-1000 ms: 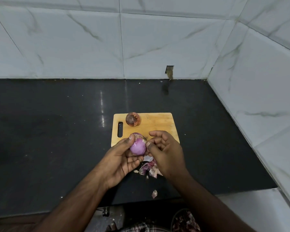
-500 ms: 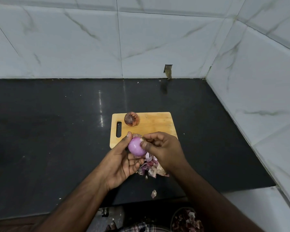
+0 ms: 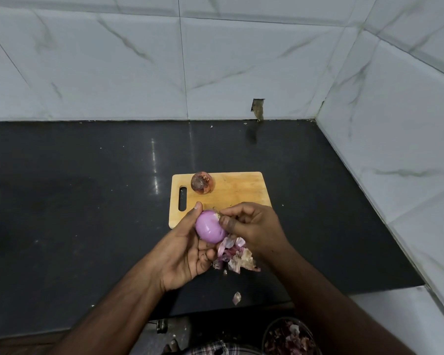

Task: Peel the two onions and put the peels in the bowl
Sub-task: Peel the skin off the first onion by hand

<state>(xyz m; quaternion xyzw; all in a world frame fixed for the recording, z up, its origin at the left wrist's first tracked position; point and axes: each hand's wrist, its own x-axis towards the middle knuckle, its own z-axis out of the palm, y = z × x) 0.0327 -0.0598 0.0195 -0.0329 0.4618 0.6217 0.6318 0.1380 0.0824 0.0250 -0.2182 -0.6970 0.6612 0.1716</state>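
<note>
the left hand (image 3: 182,248) cradles the peeled onion (image 3: 210,226); the right hand (image 3: 251,226) apparently pinches its stem end, just right of that grip.

Bare forearms, no sleeves, checked cloth (image 3: 223,348) at waist

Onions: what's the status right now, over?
Left hand holds peeled onion; right hand pinches its tip. Second onion unpeeled on cutting board. Peels on counter, bowl below.
</note>
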